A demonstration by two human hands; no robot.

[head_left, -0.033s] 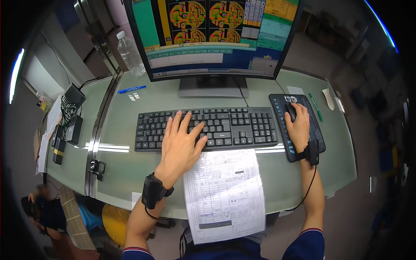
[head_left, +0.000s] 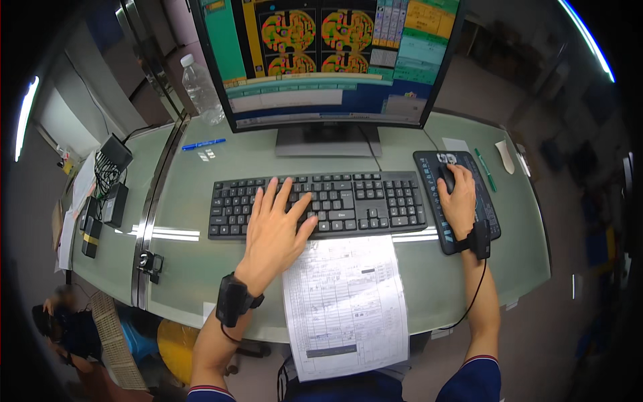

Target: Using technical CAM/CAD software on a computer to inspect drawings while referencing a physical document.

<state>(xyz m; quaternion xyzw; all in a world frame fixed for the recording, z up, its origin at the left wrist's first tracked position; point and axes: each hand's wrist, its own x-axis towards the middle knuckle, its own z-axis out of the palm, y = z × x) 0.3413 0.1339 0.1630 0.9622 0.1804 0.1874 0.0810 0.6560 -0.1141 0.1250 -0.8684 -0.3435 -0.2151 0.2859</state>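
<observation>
My left hand (head_left: 274, 231) lies over the left half of a black keyboard (head_left: 392, 194), fingers spread and touching the keys. At the right, my right hand (head_left: 461, 204) is curled over a dark computer mouse (head_left: 445, 175), which it partly hides. The mouse rests on a black printed mouse pad (head_left: 437, 218). Below the keyboard, a printed paper form (head_left: 348, 301) with handwriting lies partly over the near desk edge. Behind the keyboard stands a monitor (head_left: 328, 100) showing round red and green patterns in several panels. Black bands with cables are on both wrists.
A clear plastic bottle (head_left: 202, 94) stands left of the monitor, near a blue marker (head_left: 203, 144). A green pen (head_left: 485, 169) lies beside the mouse pad. Black adapters (head_left: 115, 204) and tangled cables sit at the left. Another person (head_left: 77, 331) is at the lower left.
The view has shifted slightly, so the monitor and keyboard appear a little lower. My left hand stays on the keys and my right hand on the mouse.
</observation>
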